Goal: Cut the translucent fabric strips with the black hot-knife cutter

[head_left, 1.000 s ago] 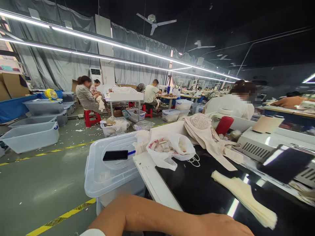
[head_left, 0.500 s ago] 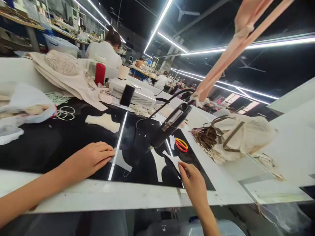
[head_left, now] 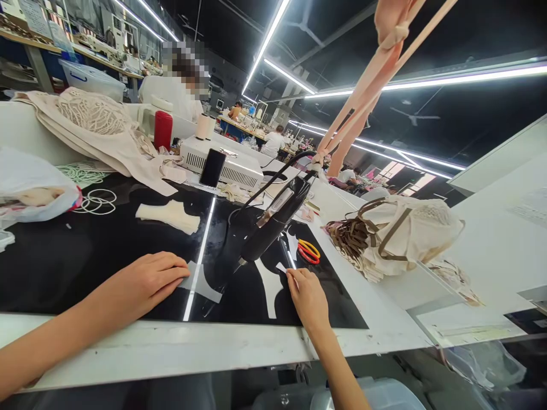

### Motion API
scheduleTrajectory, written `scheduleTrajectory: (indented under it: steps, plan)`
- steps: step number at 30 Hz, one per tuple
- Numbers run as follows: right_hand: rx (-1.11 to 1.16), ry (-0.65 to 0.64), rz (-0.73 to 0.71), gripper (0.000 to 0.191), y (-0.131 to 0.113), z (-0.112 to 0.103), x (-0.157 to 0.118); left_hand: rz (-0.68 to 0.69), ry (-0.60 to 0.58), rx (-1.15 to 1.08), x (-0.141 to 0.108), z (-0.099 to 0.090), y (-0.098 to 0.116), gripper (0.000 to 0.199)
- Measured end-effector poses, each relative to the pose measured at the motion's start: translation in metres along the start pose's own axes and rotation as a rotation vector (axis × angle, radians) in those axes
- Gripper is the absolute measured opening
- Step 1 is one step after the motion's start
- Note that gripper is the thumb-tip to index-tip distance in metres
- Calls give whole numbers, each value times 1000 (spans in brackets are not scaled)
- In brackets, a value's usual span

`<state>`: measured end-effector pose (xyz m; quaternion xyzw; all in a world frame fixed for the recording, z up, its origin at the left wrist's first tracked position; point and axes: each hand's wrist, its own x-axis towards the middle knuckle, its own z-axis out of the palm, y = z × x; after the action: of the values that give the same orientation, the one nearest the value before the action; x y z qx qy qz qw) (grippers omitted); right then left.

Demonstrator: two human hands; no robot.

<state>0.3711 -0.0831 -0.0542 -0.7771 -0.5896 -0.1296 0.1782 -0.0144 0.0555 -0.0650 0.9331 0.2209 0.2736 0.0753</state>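
Note:
My left hand (head_left: 149, 283) lies on the black glossy board with its fingers stretched out. Its fingertips touch the left end of a thin grey cut piece (head_left: 205, 286). Closed in a pinch, my right hand (head_left: 308, 299) holds a small white cut piece (head_left: 281, 266), mostly hidden behind the fingers. Between the hands a larger white curved piece (head_left: 270, 287) rests on the board. Above it a black pen-like tool (head_left: 267, 228) with a thin tip hangs at a slant from peach fabric strips (head_left: 356, 108); neither hand touches it.
Red-and-yellow-handled scissors (head_left: 308, 251) lie beyond my right hand. A cream padded piece (head_left: 168, 216) lies farther left on the board. Behind stand a phone (head_left: 212, 168), a white vented box (head_left: 239, 171) and a red thread spool (head_left: 163, 130). Beige garments (head_left: 414, 228) are piled at right.
My right hand has shifted left towards the hanging tool with the white piece, which its fingers now mostly cover. My left hand stays on the grey piece. The whole view has shifted slightly.

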Motion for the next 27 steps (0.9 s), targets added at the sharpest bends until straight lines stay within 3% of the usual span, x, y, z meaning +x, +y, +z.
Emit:
scheduleTrajectory:
  steps: [4,15,27]
  plan:
    - [-14,-54,51,19,2,4,-1,16,7,8,0,1,0,31]
    - [249,-109,261,26,8,0,3,35,38,18,0,1,1,32]
    - [830,193,644,32,51,-12,-6,5,64,2,1,1,1,37]
